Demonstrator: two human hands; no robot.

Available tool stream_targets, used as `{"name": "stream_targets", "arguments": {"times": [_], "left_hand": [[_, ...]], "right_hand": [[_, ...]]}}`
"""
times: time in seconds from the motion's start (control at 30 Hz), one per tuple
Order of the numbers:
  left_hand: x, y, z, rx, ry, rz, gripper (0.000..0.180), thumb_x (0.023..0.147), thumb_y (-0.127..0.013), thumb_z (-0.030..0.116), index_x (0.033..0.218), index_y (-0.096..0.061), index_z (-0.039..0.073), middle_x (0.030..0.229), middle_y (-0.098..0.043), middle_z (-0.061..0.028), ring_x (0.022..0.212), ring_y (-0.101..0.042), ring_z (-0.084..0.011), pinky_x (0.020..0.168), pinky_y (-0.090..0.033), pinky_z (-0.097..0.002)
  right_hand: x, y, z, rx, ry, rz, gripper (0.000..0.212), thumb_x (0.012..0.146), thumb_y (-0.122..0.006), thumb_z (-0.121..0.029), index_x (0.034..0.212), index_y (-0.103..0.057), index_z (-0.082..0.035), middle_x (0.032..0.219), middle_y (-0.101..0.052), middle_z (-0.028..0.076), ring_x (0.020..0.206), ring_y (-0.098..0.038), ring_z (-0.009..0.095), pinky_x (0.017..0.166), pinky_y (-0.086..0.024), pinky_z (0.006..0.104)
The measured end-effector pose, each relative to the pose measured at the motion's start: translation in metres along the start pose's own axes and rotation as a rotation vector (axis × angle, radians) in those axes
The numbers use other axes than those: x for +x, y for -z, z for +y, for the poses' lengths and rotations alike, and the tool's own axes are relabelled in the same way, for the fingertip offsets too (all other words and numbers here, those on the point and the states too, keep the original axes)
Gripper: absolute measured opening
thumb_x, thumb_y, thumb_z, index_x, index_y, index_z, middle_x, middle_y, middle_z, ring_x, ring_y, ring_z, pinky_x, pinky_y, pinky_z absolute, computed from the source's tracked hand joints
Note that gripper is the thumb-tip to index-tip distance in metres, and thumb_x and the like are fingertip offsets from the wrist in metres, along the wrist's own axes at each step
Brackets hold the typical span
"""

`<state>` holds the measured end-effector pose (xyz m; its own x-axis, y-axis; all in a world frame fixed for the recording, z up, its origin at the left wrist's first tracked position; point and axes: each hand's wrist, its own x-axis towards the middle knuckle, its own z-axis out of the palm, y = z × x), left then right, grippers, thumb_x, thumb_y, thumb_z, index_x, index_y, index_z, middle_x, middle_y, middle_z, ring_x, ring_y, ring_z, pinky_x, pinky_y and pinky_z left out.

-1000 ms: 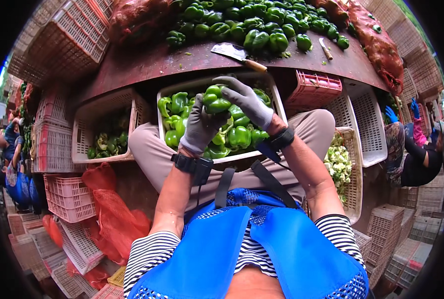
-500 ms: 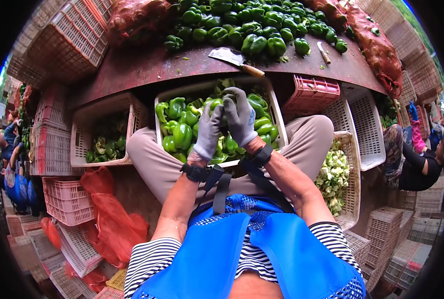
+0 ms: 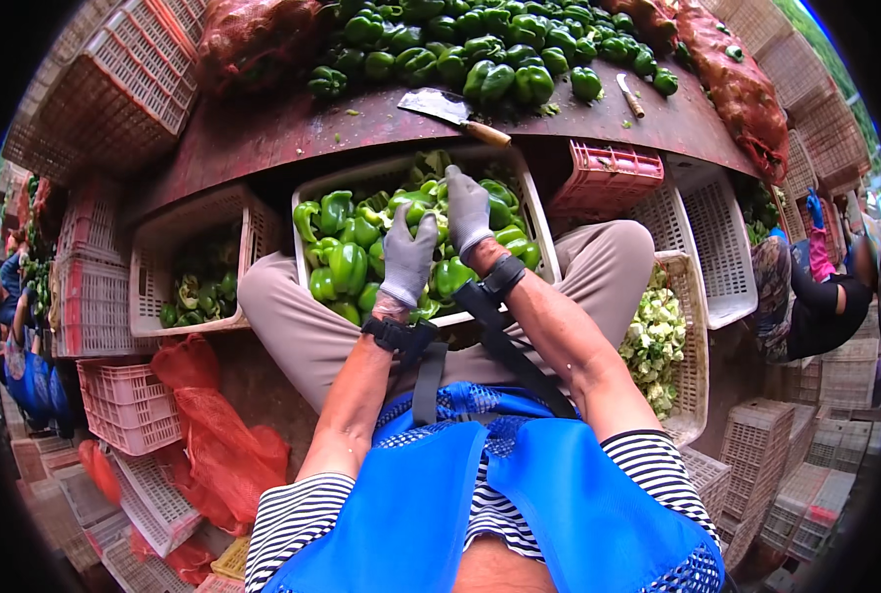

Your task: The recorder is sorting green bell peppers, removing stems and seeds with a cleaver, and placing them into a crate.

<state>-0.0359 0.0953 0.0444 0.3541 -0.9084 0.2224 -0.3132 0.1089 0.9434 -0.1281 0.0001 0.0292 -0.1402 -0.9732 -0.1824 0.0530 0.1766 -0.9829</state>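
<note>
Reaching over a white plastic crate [image 3: 533, 208] of blocky green bell peppers [image 3: 348, 267], the grey-gloved left hand [image 3: 408, 259] is holding its thumb and fingers apart, the grey-gloved right hand [image 3: 468, 211] hovering beside (whether either is gripping one, I cannot tell). A wooden-handled cleaver [image 3: 436, 103] is lying on the reddish counter [image 3: 263, 133].

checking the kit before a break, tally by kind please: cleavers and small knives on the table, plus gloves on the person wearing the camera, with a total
Cleaver: 1
Small knife: 1
Grey gloves: 2, on the left hand and the right hand
Total: 4
</note>
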Motion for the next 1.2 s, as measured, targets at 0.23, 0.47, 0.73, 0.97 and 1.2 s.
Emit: {"name": "stream_targets", "arguments": {"times": [0.23, 0.47, 0.73, 0.97, 1.2], "left_hand": [[-0.005, 0.026, -0.023, -0.825, 0.346, -0.266, 0.046, 0.092, -0.063, 0.002, 0.137, -0.057, 0.007, 0.122, -0.066, -0.0075, 0.106, -0.065, -0.0145, 0.094, -0.055, -0.0293], [0.002, 0.061, -0.061, -1.38, 0.497, -0.372, 0.051, 0.106, -0.059, 0.028, 0.15, -0.052, 0.003, 0.146, -0.061, -0.0191, 0.127, -0.065, -0.0375, 0.107, -0.056, -0.0477], [0.001, 0.04, -0.045, -0.786, 0.361, -0.263, 0.06, 0.105, -0.069, 0.025, 0.158, -0.045, 0.009, 0.107, -0.065, 0.0034, 0.097, -0.061, -0.0037, 0.092, -0.053, -0.0228], [0.005, 0.039, -0.031, -0.526, 0.386, -0.242, 0.054, 0.103, -0.064, 0.015, 0.156, -0.054, 0.008, 0.134, -0.066, -0.0023, 0.106, -0.06, -0.0058, 0.096, -0.051, -0.0233], [0.005, 0.033, -0.027, -0.384, 0.36, -0.293, 0.045, 0.099, -0.066, 0.015, 0.143, -0.066, 0.005, 0.122, -0.072, -0.0009, 0.103, -0.063, -0.006, 0.093, -0.052, -0.0228]], "right_hand": [[0.022, 0.009, -0.002, 0.363, -0.46, -0.197, 0.035, 0.105, -0.063, -0.045, 0.096, -0.069, -0.012, 0.073, -0.064, 0.001, 0.055, -0.052, 0.013, 0.053, -0.045, 0.031], [0.02, 0.033, -0.008, -0.653, 0.349, -0.507, 0.052, 0.097, -0.068, -0.049, 0.129, -0.068, -0.008, 0.104, -0.076, 0.013, 0.089, -0.073, 0.03, 0.082, -0.058, 0.0397], [-0.038, 0.023, -0.04, -0.907, 0.446, -0.635, 0.051, 0.092, -0.068, -0.042, 0.133, -0.06, -0.013, 0.108, -0.075, 0.018, 0.1, -0.073, 0.039, 0.086, -0.058, 0.0488], [-0.037, 0.042, -0.039, -0.943, 0.671, -0.655, 0.043, 0.094, -0.069, -0.034, 0.131, -0.06, -0.014, 0.112, -0.071, 0.021, 0.101, -0.071, 0.041, 0.084, -0.057, 0.05], [-0.031, 0.053, -0.031, -0.919, 0.675, -0.752, 0.04, 0.094, -0.069, -0.026, 0.13, -0.057, -0.011, 0.107, -0.069, 0.022, 0.1, -0.069, 0.044, 0.084, -0.056, 0.0518]]}}
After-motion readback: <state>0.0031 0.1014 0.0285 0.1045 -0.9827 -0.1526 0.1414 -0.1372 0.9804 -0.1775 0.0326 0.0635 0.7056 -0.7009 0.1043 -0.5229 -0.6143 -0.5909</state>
